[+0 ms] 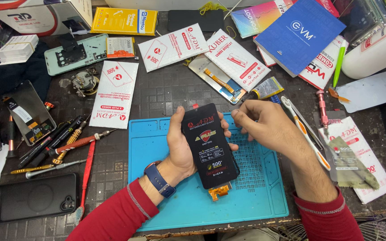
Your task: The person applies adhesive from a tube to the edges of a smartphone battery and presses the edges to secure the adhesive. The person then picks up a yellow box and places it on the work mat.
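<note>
The left hand grips a black phone screen over a blue mat; right hand fingers pinch its 1 o'clock corner; the cluttered desk crowds the mat's edges.

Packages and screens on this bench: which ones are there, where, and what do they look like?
Phone display panel: in left hand, black, red-and-yellow sticker.
White sleeve: left of blue mat, flat, red marks.
Yellow box: top, flat.
Blue box: top right, square.
Black phone: bottom left, dark back.
</note>
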